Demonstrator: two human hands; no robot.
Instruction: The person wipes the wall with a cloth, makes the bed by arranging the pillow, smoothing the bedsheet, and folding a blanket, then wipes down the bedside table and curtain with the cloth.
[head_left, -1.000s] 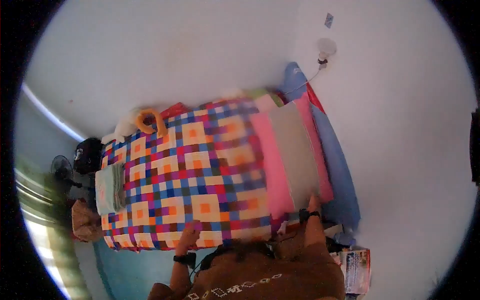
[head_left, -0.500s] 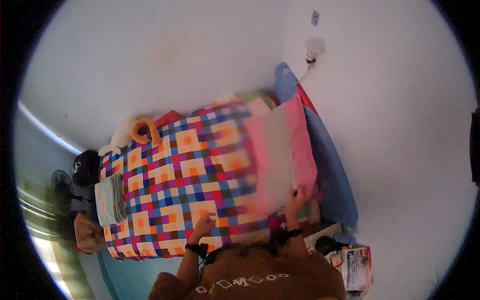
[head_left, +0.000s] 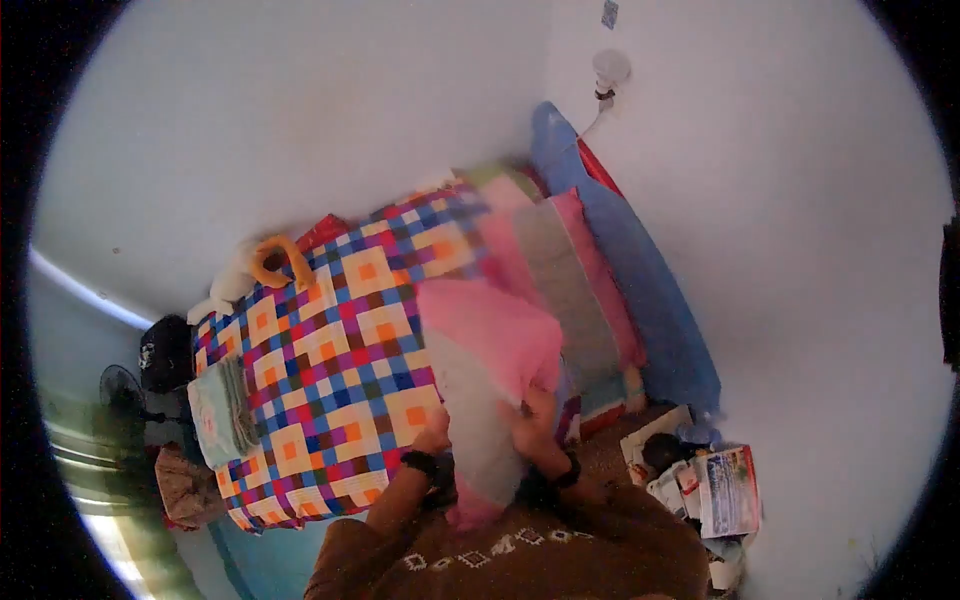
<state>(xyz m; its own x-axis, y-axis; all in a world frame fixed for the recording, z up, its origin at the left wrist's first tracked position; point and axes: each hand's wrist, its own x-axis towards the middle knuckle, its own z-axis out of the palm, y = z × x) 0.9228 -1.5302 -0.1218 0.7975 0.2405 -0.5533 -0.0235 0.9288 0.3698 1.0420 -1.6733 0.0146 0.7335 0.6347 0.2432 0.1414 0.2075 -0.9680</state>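
Right hand is grasping the pink-and-grey pillow over the checkered bedspread; left hand is touching its opposite edge, that grip's closure being unclear.

Walls were pale and mostly plain, two meeting in a corner behind the bed. The bed stood along the far wall under a multicoloured checked cover, with a blue panel at its right end. A round white fitting with a cable hung on the right-hand wall. Lower left: green curtain, daylight bright at its edge; black fan nearby; blue-green floor below. Lighting was dim overall.
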